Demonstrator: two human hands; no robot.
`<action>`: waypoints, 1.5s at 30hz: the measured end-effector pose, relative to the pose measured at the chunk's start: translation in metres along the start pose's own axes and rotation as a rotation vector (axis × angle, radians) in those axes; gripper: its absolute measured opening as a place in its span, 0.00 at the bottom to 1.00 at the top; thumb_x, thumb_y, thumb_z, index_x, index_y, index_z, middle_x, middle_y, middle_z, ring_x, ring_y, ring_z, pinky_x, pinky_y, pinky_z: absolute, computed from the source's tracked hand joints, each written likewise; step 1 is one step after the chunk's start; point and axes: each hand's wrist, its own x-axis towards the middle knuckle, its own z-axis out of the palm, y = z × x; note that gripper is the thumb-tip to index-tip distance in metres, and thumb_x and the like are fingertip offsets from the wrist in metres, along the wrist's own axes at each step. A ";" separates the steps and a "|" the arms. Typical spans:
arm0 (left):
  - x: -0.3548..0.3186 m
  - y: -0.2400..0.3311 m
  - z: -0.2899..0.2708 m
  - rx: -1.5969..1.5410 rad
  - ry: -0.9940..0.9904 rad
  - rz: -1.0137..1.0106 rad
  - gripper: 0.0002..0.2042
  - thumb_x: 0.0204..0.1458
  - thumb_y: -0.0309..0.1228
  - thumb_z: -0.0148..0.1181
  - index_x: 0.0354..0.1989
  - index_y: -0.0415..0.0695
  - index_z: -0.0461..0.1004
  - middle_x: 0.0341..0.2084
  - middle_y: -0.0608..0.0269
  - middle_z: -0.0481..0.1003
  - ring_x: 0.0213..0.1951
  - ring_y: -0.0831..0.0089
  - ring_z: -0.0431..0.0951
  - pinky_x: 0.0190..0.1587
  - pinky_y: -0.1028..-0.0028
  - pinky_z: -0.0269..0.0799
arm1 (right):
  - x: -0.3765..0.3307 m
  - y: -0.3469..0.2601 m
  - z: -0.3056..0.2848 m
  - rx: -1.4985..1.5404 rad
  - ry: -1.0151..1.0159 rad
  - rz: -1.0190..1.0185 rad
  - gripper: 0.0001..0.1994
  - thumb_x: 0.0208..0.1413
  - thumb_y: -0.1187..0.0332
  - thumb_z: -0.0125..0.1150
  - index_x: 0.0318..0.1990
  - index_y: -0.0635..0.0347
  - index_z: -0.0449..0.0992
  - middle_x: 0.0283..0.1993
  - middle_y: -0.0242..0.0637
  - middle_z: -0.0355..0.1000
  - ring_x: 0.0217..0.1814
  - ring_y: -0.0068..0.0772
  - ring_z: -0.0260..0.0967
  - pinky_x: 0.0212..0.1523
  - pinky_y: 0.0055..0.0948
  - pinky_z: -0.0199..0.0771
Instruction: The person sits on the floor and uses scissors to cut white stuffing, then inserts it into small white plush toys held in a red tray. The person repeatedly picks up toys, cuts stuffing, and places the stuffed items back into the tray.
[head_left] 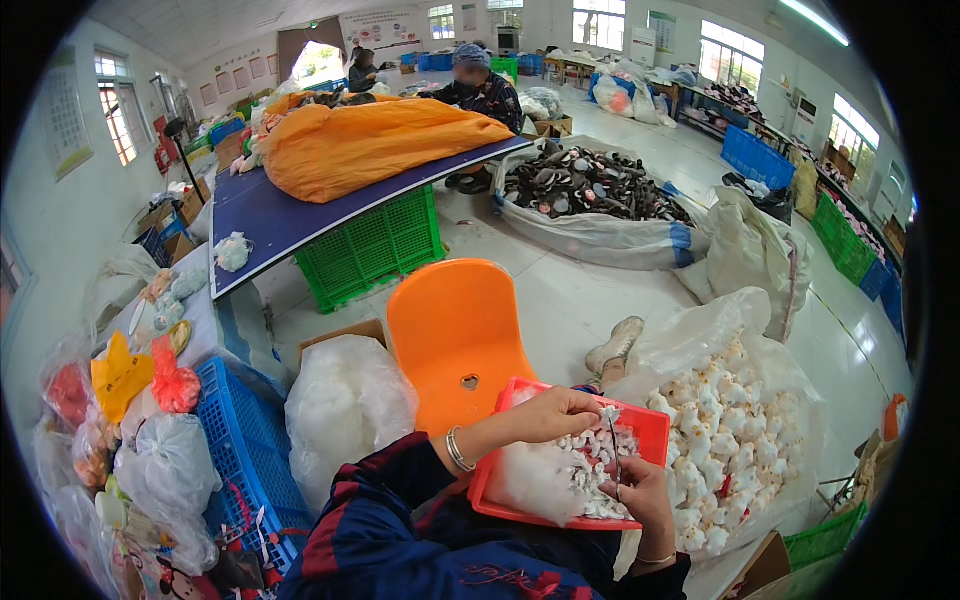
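On my lap rests a red plastic tray point(652, 420). Fluffy white stuffing point(535, 482) fills its left part, and small white fabric pieces point(600, 445) lie over the rest. My left hand point(555, 413) is closed above the tray, pinching a small white fabric piece point(609, 411) at the fingertips. At the tray's right side my right hand point(645, 492) grips a slim metal tool point(614, 455), whose tip reaches up to the pinched piece. The tool's exact kind is too small to make out.
An orange chair point(450, 315) stands ahead. Right of the tray lies a clear bag of small white plush pieces point(720, 430). Left are a bag of stuffing point(350, 405) and a blue crate point(245, 440). Beyond, a person point(485, 90) sits by a blue table point(235, 210).
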 end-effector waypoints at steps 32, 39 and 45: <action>0.018 0.009 0.029 -0.106 0.136 0.043 0.13 0.64 0.35 0.61 0.50 0.40 0.80 0.35 0.73 0.78 0.39 0.86 0.75 0.41 0.78 0.73 | -0.011 -0.006 -0.019 -0.133 -0.002 -0.034 0.17 0.41 0.67 0.81 0.39 0.63 0.83 0.29 0.25 0.74 0.30 0.17 0.64 0.32 0.23 0.64; 0.007 0.031 0.017 -0.047 -0.255 -0.087 0.14 0.61 0.36 0.62 0.49 0.41 0.80 0.30 0.70 0.78 0.27 0.86 0.71 0.29 0.79 0.68 | -0.017 -0.013 -0.028 -0.255 -0.123 -0.102 0.17 0.41 0.71 0.81 0.40 0.63 0.84 0.29 0.28 0.75 0.31 0.19 0.68 0.36 0.24 0.70; 0.001 0.025 0.013 -0.041 -0.357 -0.033 0.12 0.61 0.35 0.60 0.49 0.43 0.80 0.28 0.69 0.78 0.24 0.84 0.71 0.27 0.78 0.68 | -0.013 -0.018 -0.023 -0.166 -0.244 -0.118 0.18 0.42 0.69 0.81 0.41 0.64 0.83 0.30 0.32 0.77 0.32 0.23 0.72 0.38 0.26 0.72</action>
